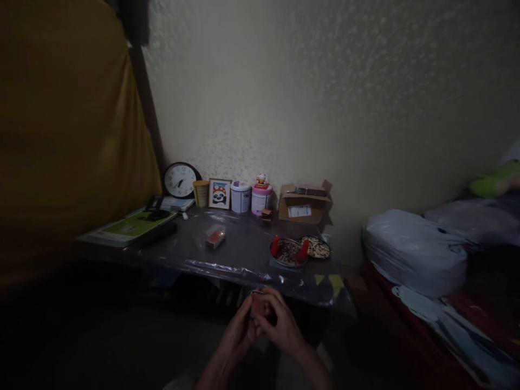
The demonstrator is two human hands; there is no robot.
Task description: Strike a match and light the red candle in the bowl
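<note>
Just off the table's front edge, my left hand [240, 328] and my right hand [281, 319] come together around a small reddish card-like piece [258, 305]. Fingers of both hands are closed on its sides. It is flat and rectangular with a pale upper edge, but the dim light hides its exact kind. Beyond them on the table [239, 260] lies a small transparent box [215, 236] with something reddish inside. To the right sits a round dish [287, 254] of dark and pale bits, with two red upright pieces at its rim.
A second dish [316, 247] of pale sticks adjoins the first. Along the wall stand a clock [180, 180], a yellow cup [201, 194], a panda picture [220, 194], two tubs [241, 197] and an open carton [304, 205]. A yellow curtain [73, 130] hangs left; bags [414, 252] lie right.
</note>
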